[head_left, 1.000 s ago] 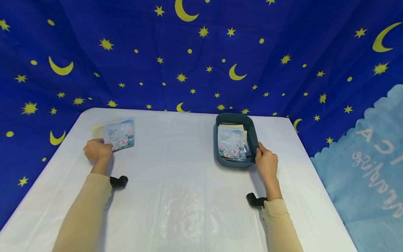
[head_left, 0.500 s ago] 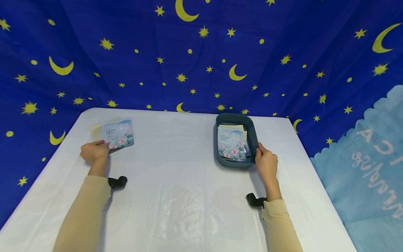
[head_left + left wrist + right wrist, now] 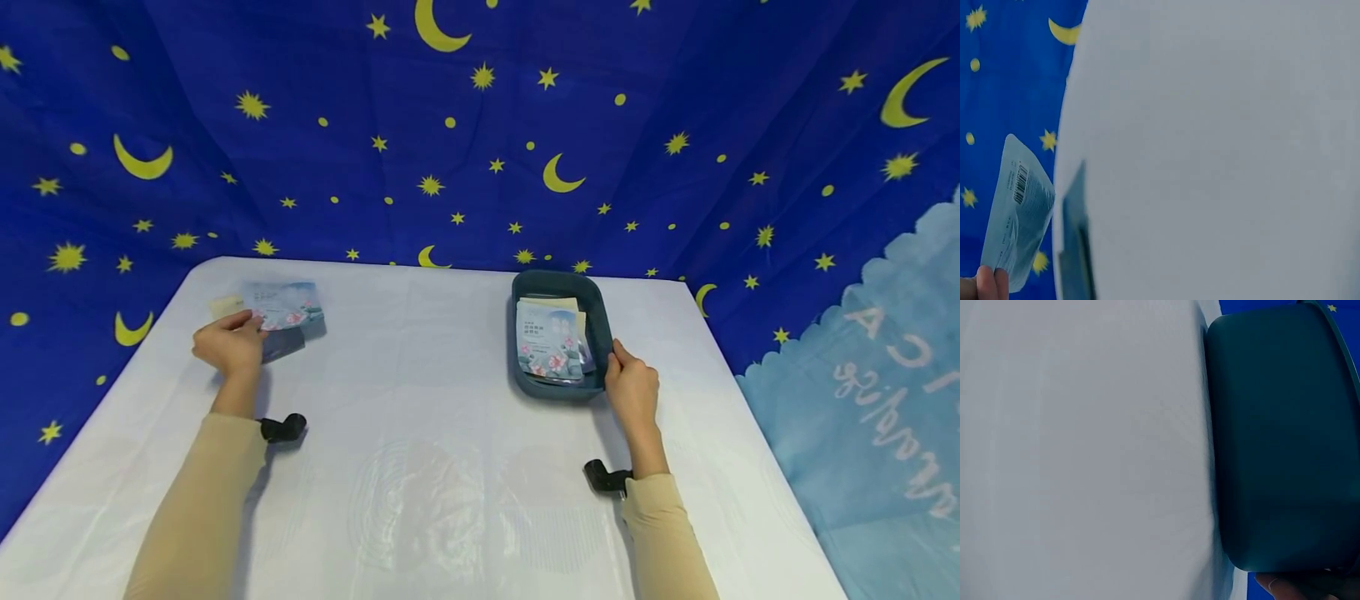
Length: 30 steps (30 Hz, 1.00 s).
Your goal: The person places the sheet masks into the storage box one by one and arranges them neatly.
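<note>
My left hand [image 3: 232, 343] pinches a pale blue flat sachet [image 3: 285, 307] with a pink lotus print by its near left corner. The sachet is raised and tilted, and its barcoded back faces the left wrist view, where fingertips [image 3: 992, 284] grip its lower end. Beneath it on the table lie a dark-looking packet [image 3: 283, 343] and a cream packet [image 3: 227, 305], both partly covered. My right hand [image 3: 633, 387] grips the near right rim of a dark teal plastic basket [image 3: 561, 285]. Inside it lies a matching lotus sachet [image 3: 549, 342] over cream packets.
A white cloth [image 3: 420, 375] covers the table. Behind it hangs a blue curtain [image 3: 285, 167] with yellow moons and stars, and a light blue printed cloth [image 3: 862, 400] hangs at the right. Black camera mounts [image 3: 283, 428] are strapped to both wrists.
The left hand has lifted the top lotus sachet off the packets below, tilting it and exposing the dark packet. The right hand and basket have stayed in place.
</note>
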Each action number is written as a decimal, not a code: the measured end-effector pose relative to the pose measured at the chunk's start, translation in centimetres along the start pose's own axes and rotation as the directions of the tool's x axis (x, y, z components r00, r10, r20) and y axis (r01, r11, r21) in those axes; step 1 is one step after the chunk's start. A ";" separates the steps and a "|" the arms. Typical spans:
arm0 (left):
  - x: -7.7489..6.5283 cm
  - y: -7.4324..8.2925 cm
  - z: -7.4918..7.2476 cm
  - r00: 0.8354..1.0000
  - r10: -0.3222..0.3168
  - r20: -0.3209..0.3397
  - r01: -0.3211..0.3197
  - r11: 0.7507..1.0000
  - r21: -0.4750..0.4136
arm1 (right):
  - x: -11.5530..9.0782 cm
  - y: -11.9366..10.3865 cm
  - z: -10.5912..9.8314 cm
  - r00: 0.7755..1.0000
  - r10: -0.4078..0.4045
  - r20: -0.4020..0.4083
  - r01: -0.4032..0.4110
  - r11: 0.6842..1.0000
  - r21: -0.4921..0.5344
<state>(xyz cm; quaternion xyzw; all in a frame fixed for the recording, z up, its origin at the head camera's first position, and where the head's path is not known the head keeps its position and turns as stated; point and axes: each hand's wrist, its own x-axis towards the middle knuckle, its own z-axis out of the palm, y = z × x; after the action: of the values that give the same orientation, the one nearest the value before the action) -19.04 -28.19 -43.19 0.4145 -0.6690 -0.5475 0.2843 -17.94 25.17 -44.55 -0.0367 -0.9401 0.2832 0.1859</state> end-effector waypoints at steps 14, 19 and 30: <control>-8.0 5.8 5.4 0.946 0.284 0.153 -0.238 0.935 -0.264 | 0.0 -0.1 -0.1 1.000 0.013 0.005 -0.013 1.000 -0.005; -12.3 7.3 8.2 0.877 0.395 0.272 -0.300 0.895 -0.331 | 0.0 -0.1 -0.2 1.000 0.015 0.011 -0.015 1.000 -0.010; -20.0 7.5 14.0 0.789 0.496 0.363 -0.371 0.855 -0.363 | 0.1 0.0 -0.2 1.000 0.015 0.018 -0.014 1.000 -0.013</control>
<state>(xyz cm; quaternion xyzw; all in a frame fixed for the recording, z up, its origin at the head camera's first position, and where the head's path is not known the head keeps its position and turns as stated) -22.64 -3.46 -37.83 0.0689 -0.7117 -0.6327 0.2973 -17.94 25.26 -44.41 -0.0421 -0.9432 0.2791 0.1751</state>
